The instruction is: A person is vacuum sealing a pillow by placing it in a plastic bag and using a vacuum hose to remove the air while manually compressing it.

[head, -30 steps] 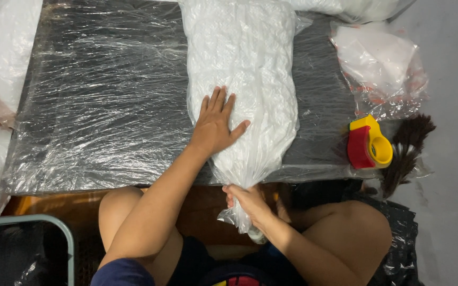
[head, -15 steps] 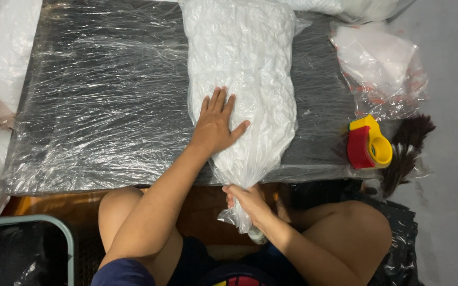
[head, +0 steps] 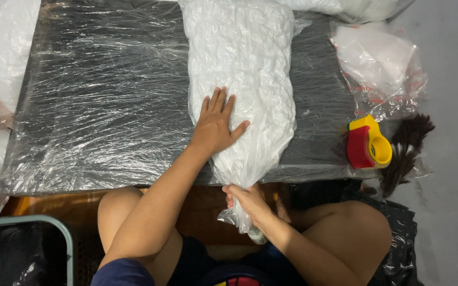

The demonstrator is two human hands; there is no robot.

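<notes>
Shiny plastic wrap covers the dark worktop [head: 102, 106], and it looks crinkly and smooth. On it lies a long white padded bag [head: 242, 79], stuffed in clear plastic, with its thin end hanging over the near edge. The left hand [head: 217, 127] lies flat and wide on the bag, pressing it down. The right hand [head: 245, 200] is closed tight around the bunched plastic neck below the edge. I think the bag is light, soft and squishy, and a bit slippery, so the bunched neck seems the best place to grab. A red and yellow tape holder [head: 368, 143] sits off to the right, beside another plastic bag [head: 377, 63].
</notes>
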